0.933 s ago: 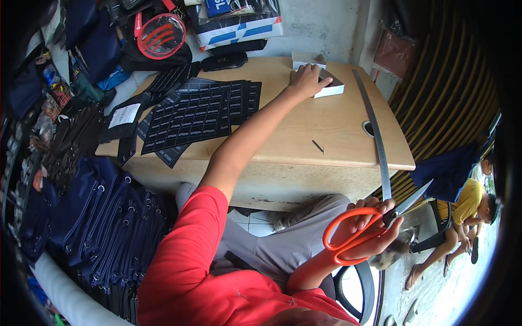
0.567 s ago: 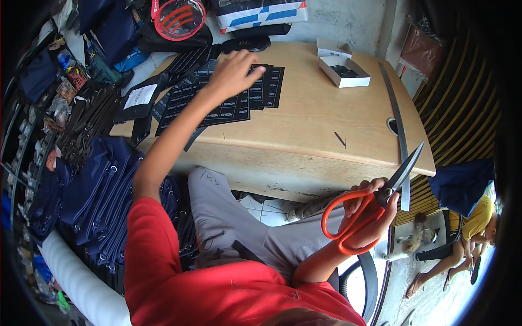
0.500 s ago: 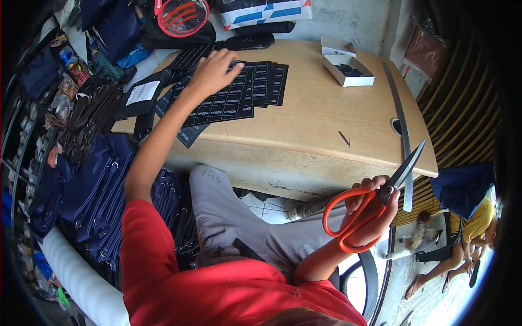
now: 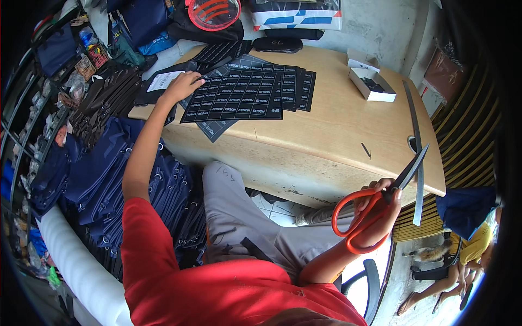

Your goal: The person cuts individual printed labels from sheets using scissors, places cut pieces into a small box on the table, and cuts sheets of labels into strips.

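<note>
My left hand (image 4: 180,87) is at the left edge of a pile of black sheets (image 4: 236,98) printed with a grid of pale lettering. Its fingers are loosely bent and apart over the sheets' edge, with nothing visible between them. The sheets overlap unevenly, and one darker corner (image 4: 216,129) sticks out past the table's front edge. In my right hand (image 4: 383,217), raised in front of the table's right end, is a pair of scissors (image 4: 406,174) with orange handles. I grip them around the pivot, blades together and pointing up and away to the right.
On the wooden table (image 4: 331,108) are an open white box (image 4: 372,87), a long metal ruler (image 4: 416,146) along the right edge and a black case (image 4: 277,45). Stacked navy bags (image 4: 114,179) fill the left side. A person (image 4: 462,261) sits at far right, near a cat (image 4: 429,254).
My left hand has moved left and toward me, from the sheets' upper part to their left edge. The view has shifted left; my right hand still holds the scissors.
</note>
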Demonstrator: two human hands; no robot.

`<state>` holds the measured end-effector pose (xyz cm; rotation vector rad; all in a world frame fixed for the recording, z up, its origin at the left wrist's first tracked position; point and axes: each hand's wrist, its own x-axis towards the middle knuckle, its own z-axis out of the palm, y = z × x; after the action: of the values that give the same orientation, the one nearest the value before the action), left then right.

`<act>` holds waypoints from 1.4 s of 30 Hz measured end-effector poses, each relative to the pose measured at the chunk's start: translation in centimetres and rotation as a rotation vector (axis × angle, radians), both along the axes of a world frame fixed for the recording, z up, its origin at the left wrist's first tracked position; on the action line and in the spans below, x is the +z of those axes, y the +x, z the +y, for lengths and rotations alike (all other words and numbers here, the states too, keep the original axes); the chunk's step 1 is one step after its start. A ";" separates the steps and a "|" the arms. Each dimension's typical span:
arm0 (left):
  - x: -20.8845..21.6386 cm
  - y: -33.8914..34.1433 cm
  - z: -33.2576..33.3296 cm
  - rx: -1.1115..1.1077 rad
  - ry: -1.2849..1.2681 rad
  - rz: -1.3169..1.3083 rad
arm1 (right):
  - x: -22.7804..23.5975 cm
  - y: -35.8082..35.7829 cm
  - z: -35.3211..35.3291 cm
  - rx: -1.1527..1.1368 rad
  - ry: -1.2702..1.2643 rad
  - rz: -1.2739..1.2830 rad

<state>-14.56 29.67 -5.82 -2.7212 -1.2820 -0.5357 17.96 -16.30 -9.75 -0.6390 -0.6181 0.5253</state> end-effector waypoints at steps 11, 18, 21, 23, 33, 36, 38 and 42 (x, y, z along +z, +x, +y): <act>-0.7 8.4 -0.1 0.012 -0.205 0.077 | 0.8 -1.3 -0.2 -0.076 -0.061 -0.015; -2.5 10.3 4.5 0.203 -0.274 0.120 | 1.2 -2.2 -0.2 -0.102 -0.101 -0.042; -3.7 13.1 4.3 0.215 -0.358 0.028 | 0.9 -1.8 -0.9 -0.117 -0.096 -0.046; -4.3 11.5 6.0 0.247 -0.403 -0.061 | 1.3 -2.2 -0.8 -0.091 -0.059 -0.045; -4.3 11.1 5.4 0.047 -0.555 -0.400 | 1.6 -2.2 -1.0 -0.132 -0.109 -0.088; -3.2 13.1 1.4 -0.089 -0.552 -0.570 | 1.2 -1.7 -1.3 -0.141 -0.092 -0.063; -2.0 13.2 -0.1 -0.127 -0.566 -0.582 | 1.2 -1.7 -1.4 -0.131 -0.064 -0.030; 0.3 13.8 -2.7 -0.340 -0.620 -0.565 | 2.1 -2.5 -1.1 -0.108 -0.113 0.022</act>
<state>-0.78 27.01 -5.54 -3.5050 -1.2401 -1.1837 15.48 -17.36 -7.66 -0.7681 -0.5323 0.4681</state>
